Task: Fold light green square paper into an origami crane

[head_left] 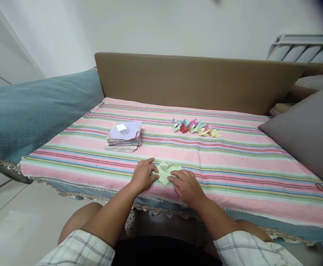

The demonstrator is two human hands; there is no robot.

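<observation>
A partly folded sheet of pale green origami paper lies on the striped cloth near the sofa's front edge, with a small raised flap at its upper middle. My left hand grips the paper's left corner between thumb and fingers, its index finger stretched past the top. On the other side, my right hand holds the right part of the sheet down with closed fingers and thumb. Farther back, several folded paper cranes in red, pink, blue, yellow and pale green stand in two rows.
A stack of paper sheets stands back left, with a white plug adapter on top. A grey cushion leans at the right, and a small brown object lies near it. The sofa's brown backrest rises behind.
</observation>
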